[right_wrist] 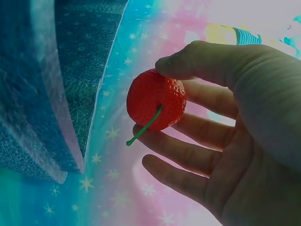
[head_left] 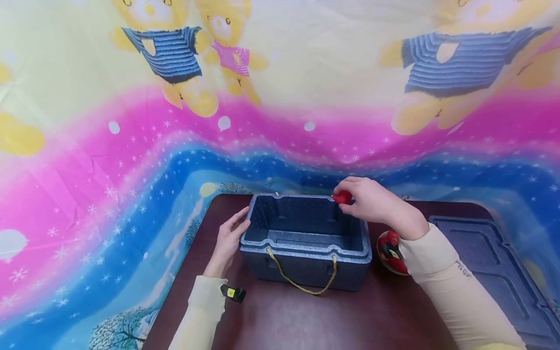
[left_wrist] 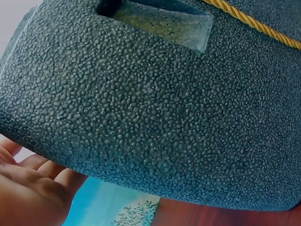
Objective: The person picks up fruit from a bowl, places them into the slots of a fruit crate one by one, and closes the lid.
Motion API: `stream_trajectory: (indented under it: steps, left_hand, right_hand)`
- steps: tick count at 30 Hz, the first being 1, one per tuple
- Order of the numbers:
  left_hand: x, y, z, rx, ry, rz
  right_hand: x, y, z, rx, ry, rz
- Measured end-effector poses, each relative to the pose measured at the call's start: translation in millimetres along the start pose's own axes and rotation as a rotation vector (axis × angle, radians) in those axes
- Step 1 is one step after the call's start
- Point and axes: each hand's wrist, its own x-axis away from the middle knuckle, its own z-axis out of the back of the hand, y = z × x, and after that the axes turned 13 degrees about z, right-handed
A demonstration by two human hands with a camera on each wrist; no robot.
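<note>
In the head view, a dark grey box [head_left: 306,267] stands at the centre of the lower half, on a reddish-brown table [head_left: 297,321], and a yellow rope [head_left: 335,272] hangs on its front. The left hand [head_left: 231,235] is at the box's left side, its fingers laid against the wall near the rim. The right hand [head_left: 367,199] pinches a red fruit [head_left: 342,197] at the back right rim. To the right of the box is a bowl [head_left: 391,271] with red pieces and something dark, and at the right edge lies a grey panel [head_left: 485,243]. In the left wrist view, the pebbled wall fills most of the frame; the hand is at lower left, its fingertips partly hidden, so I cannot tell how firmly they press. In the right wrist view, the fruit is near the centre, between thumb and fingers, its green stem [right_wrist: 143,128] pointing to lower left; the box occupies the left side, apart from the fruit.
</note>
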Motion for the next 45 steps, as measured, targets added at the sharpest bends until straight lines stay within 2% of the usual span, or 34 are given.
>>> stream_trajectory:
  steps: [4,11,16,26,45]
  left_hand:
    - [-1.5,0.2,1.7,-0.011,-0.010,0.008]
    - [-2.8,2.8,7.0,-0.022,-0.030,0.081]
    - [-3.5,6.3,9.1,-0.026,-0.067,0.102]
    - [-5.2,5.8,10.7,-0.005,-0.088,0.100]
    - [-6.0,4.7,11.7,0.012,-0.096,0.111]
  right_hand:
    - [-1.4,-1,3,0.001,-0.009,0.002]
    - [-6.9,-4,7,-0.013,-0.021,0.015]
    - [-10.5,-3,5,-0.013,-0.027,0.018]
    - [-18.4,0,3,-0.003,-0.027,0.063]
    - [-30.6,-6,-2,-0.017,-0.091,0.087]
